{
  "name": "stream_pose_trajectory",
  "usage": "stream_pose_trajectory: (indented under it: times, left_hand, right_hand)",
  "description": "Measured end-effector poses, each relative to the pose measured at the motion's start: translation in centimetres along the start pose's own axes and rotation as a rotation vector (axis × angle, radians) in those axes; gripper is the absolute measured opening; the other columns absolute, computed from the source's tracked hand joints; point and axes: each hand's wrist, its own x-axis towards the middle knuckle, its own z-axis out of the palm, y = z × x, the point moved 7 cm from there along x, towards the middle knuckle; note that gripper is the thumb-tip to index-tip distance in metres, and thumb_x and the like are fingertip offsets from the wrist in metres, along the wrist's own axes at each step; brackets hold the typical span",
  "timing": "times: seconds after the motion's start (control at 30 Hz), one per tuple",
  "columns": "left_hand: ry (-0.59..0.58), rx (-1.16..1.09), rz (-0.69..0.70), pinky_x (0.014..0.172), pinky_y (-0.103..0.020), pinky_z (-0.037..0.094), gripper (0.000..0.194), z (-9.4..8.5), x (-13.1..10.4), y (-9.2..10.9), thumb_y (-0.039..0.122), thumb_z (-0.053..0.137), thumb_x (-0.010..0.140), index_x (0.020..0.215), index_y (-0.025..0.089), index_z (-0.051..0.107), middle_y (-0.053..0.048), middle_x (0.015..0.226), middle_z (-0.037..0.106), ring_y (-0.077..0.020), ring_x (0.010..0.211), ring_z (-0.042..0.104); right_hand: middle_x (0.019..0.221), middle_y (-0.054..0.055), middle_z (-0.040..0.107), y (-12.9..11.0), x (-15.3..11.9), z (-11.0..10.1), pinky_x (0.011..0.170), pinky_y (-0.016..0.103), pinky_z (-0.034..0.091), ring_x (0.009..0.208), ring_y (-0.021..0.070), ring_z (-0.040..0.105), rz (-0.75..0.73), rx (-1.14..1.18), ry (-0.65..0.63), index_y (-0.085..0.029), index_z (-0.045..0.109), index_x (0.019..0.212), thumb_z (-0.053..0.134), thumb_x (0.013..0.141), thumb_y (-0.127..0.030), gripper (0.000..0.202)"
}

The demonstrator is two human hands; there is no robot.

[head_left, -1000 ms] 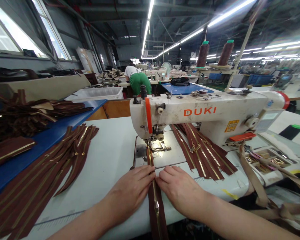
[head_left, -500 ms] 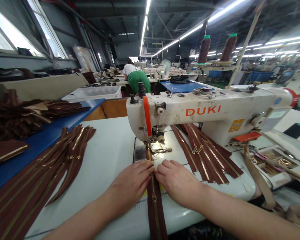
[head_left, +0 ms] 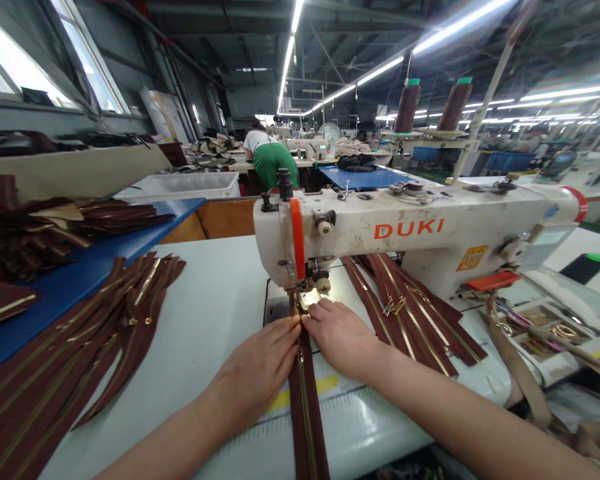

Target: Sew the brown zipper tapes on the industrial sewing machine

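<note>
A brown zipper (head_left: 307,413) with gold teeth runs from the front edge of the table up under the presser foot of the sewing machine (head_left: 415,230). Its gold slider lies just below my fingers. My left hand (head_left: 260,363) pinches the zipper's left edge close to the foot, palm down. On the other edge, my right hand (head_left: 343,339) has its fingertips closed on the tape, slightly nearer the machine. The fingertips of both hands almost meet over the teeth. The zipper's far end is hidden beneath the machine head.
A pile of brown zippers (head_left: 105,327) lies on the left, and another bunch (head_left: 413,313) under the machine arm. A tray of small metal parts (head_left: 545,333) stands at the right. Thread cones (head_left: 407,107) rise behind; a person (head_left: 273,160) bends over a far table.
The zipper has moved forward under the foot, its slider now nearer the machine. Both hands have gone forward with it, the right one closer to the foot. The camera view has shifted slightly.
</note>
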Motion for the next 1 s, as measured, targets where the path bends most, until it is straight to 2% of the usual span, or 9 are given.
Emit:
stream_pose_trajectory:
  times: [0.3,0.73,0.83,1.0]
  left_hand:
    - [0.022,0.000,-0.038,0.099,-0.039,0.047,0.041,-0.4,0.2,-0.3,0.027,0.028,0.097,0.118,0.010,0.059,-0.013,0.121,0.063,-0.0214,0.114,0.057]
    - [0.007,-0.073,-0.120,0.099,-0.043,0.045,0.040,-0.5,0.5,-0.5,0.038,0.039,0.093,0.119,0.013,0.057,-0.013,0.124,0.062,-0.0246,0.115,0.056]
    - [-0.004,-0.072,-0.145,0.098,-0.044,0.045,0.043,-0.8,-0.8,-0.5,0.040,0.048,0.089,0.121,0.013,0.057,-0.014,0.124,0.061,-0.0270,0.115,0.056]
    - [-0.066,-0.073,-0.161,0.096,-0.042,0.048,0.055,-2.8,-5.4,1.4,0.042,0.061,0.079,0.126,0.015,0.053,-0.014,0.131,0.057,-0.0290,0.116,0.056]
  right_hand:
    - [0.093,0.008,0.059,0.6,-0.1,0.4,0.078,0.034,0.042,0.089,0.0226,0.048,0.075,0.038,0.040,-0.013,0.062,0.096,0.052,0.088,-0.013,0.013]
    - [0.081,0.006,0.059,0.9,-0.6,-0.7,0.074,0.031,0.042,0.082,0.0202,0.049,0.126,0.092,0.117,-0.015,0.066,0.088,0.049,0.084,-0.010,0.018]
    - [0.083,0.007,0.060,0.6,-1.0,-1.1,0.075,0.032,0.043,0.082,0.0205,0.049,0.090,0.152,0.194,-0.015,0.067,0.091,0.049,0.082,-0.008,0.021]
    - [0.082,0.007,0.061,0.5,-1.7,-1.5,0.075,0.032,0.045,0.082,0.0205,0.051,0.084,0.252,0.317,-0.015,0.068,0.089,0.046,0.081,-0.006,0.026]
